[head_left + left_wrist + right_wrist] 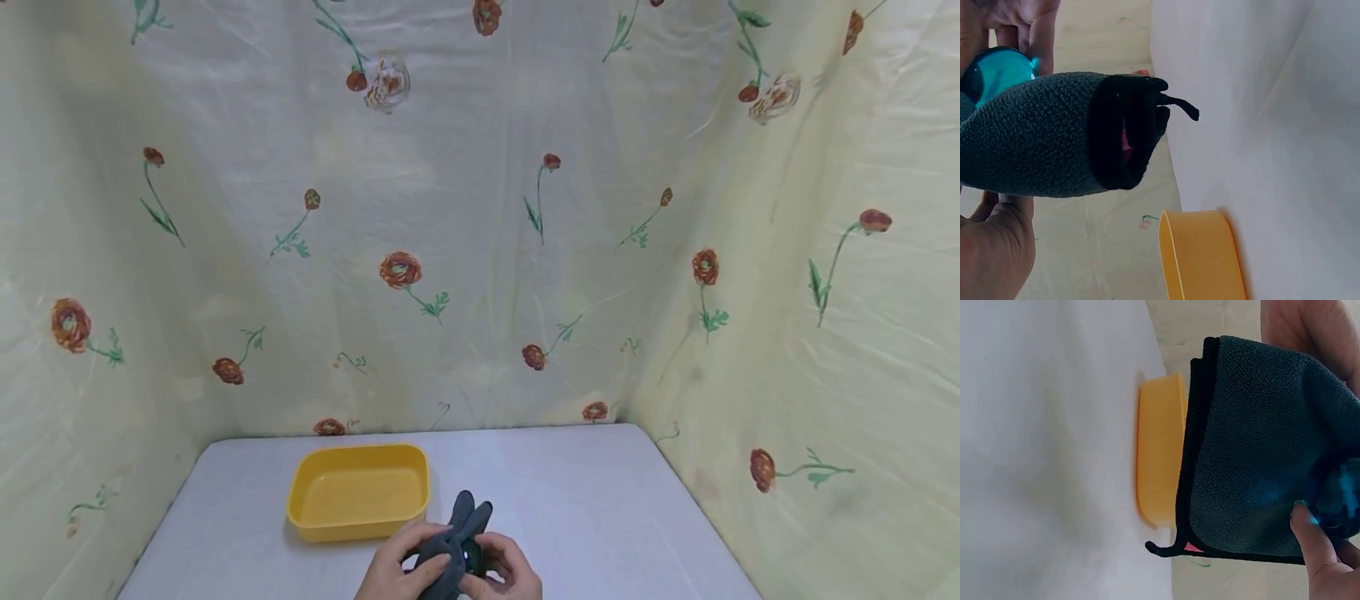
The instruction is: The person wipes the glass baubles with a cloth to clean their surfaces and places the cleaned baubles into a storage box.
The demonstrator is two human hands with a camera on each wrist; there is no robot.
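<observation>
A: How do the hands stand, starting closest in?
B: The left grip [399,568] pinches a dark grey cloth [1250,450] between fingers and thumb. The right grip [508,571], just beside it, has its fingers and thumb curled round a glossy, blue-green round thing [1002,75].
A: Where does that round thing sit?
B: Between the two grips, against the cloth on the right grip's side. What it is, I can't tell.
A: And the rest of the cloth?
B: It's folded, black-edged, and sticks out past both grips; from the head two lobes show beyond the fingers. A small black tab [1163,552] hangs off one corner, with a bit of pink near it.
A: Further away?
B: A yellow tray [360,532], beyond the left grip and off to its left, upright on the white surface [585,508], which spreads under and past both grips. Behind everything, flowered fabric [465,192] hangs ahead of the grips and to either side.
</observation>
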